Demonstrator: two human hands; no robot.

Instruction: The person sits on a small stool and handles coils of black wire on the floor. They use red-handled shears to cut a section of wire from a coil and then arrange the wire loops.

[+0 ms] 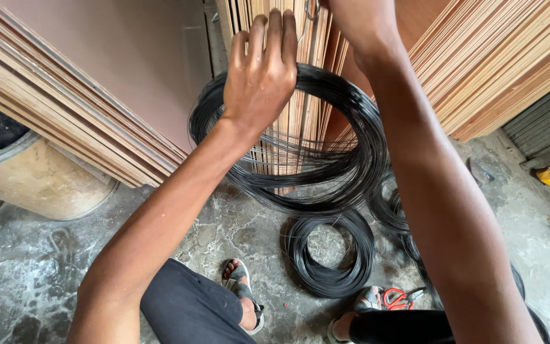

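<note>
1. Left hand [261, 75]: grip clamped over the top of the large black wire coil [300, 185], fingers curled over the upper strands, palm on the near side.
2. Right hand [358, 16]: mostly cut off by the top frame edge; it's at a thin wire strand [307, 13], but can't tell if the grip is closed or apart.
3. Large coil stands upright, leaning against the plywood sheet edges [288, 127]; its bottom touches the concrete floor [224, 229].
4. Smaller black coil [330, 255] lies flat on the floor just in front of the large one, touching or near its lower rim. More coils [389, 210] are to the right, partly hidden behind the right forearm.
5. Red-handled scissors [397, 297] on the floor by the right foot.
6. Room: stacked sheets close in left and right; drum [39, 178] at far left. Open floor lies left of the coils, between the drum and the sandalled left foot [243, 293].
</note>
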